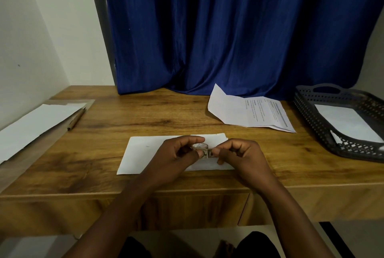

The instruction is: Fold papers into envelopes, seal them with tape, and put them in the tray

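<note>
Printed sheet [257,112]: you can see lines of dark print on this unfolded paper, right of centre in the frame, but they are too small and blurred to read.
Envelope [145,153]: you will find one tiny dark mark on it, left of your hands; it cannot be told as a letter or number.
Tape roll [202,150]: a dark pattern shows on the strip at centre frame; you cannot read it as words.
Other papers, tray, tabletop: you get no legible text, label, brand or number on any of them.
</note>
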Demonstrator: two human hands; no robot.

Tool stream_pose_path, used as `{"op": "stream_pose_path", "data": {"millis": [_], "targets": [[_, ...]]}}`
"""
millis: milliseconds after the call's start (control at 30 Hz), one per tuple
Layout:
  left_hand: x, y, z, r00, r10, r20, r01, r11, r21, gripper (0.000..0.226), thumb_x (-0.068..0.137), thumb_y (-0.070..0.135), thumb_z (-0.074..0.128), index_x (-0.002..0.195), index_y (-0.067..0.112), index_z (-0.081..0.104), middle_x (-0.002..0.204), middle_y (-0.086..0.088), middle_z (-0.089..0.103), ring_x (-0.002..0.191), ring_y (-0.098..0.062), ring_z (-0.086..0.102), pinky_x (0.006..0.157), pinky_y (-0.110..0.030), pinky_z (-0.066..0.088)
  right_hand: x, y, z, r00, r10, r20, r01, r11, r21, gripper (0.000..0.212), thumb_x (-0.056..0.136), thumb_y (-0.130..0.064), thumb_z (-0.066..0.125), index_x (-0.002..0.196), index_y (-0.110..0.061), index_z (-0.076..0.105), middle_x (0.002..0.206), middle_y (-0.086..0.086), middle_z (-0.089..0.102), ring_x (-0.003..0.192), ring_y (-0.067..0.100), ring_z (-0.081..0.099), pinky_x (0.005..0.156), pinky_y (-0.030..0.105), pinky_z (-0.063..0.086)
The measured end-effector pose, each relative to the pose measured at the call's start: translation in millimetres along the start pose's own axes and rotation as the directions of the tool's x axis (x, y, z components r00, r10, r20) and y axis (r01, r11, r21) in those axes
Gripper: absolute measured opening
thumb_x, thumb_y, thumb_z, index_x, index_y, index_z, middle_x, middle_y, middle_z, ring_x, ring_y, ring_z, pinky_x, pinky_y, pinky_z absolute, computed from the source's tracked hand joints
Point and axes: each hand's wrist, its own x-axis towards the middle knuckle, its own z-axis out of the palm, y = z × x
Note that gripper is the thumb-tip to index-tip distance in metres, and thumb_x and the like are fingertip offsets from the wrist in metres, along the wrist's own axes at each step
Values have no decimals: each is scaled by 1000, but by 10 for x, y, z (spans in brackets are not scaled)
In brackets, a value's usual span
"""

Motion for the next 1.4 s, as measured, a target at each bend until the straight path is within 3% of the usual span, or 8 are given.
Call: {"op": "stream_pose_path", "data": {"millis": [300,467,900,1133,1267,1400], "targets": [[-4,36,11,1000,-1,-11,1,1000,10,26,96,24,68,120,35,71,103,8,75,97,-13,69,87,-31,60,13,-5,-4,1000,4,-2,-4,1000,-10,12,87,-10,72,78,-16,77,77,3,76,75,24,69,68,19,54],[-17,78,6,999,4,54,-3,1000,-29,31,88,37,66,118,39,70,115,15,73,109,-10,67,94,-30,58,16,8,-11,1000,1,26,-1,1000,6,9,88,-9,71,83,-12,78,74,2,75,67,15,68,67,20,54],[-40,115,-18,996,39,77,-35,998,-51,30,98,15,64,122,32,70,119,15,72,115,-5,65,95,-22,53,29,61,-2,1000,-8,-5,8,1000,22,6,88,-6,71,89,-3,76,77,9,75,63,16,66,61,22,53],[-34,89,-1,998,25,66,-23,999,-43,39,86,39,64,125,36,68,117,10,73,111,-17,67,97,-39,57,19,32,-18,1000,-6,22,5,998,68,16,82,-15,74,92,-2,75,80,9,76,67,17,68,64,22,53],[-27,71,2,999,15,52,-14,999,-31,35,92,32,71,126,35,68,116,12,72,108,-15,67,94,-35,58,16,53,-22,1000,-14,27,13,1000,28,25,77,-27,76,88,-5,76,77,11,74,70,24,67,66,28,53],[-28,72,3,1000,-7,21,8,1000,-18,31,95,24,69,123,36,69,109,9,72,99,-15,68,83,-26,59,18,47,-31,1000,-10,-5,10,1000,30,27,74,-29,77,83,-4,76,73,12,74,68,19,67,65,22,52]]}}
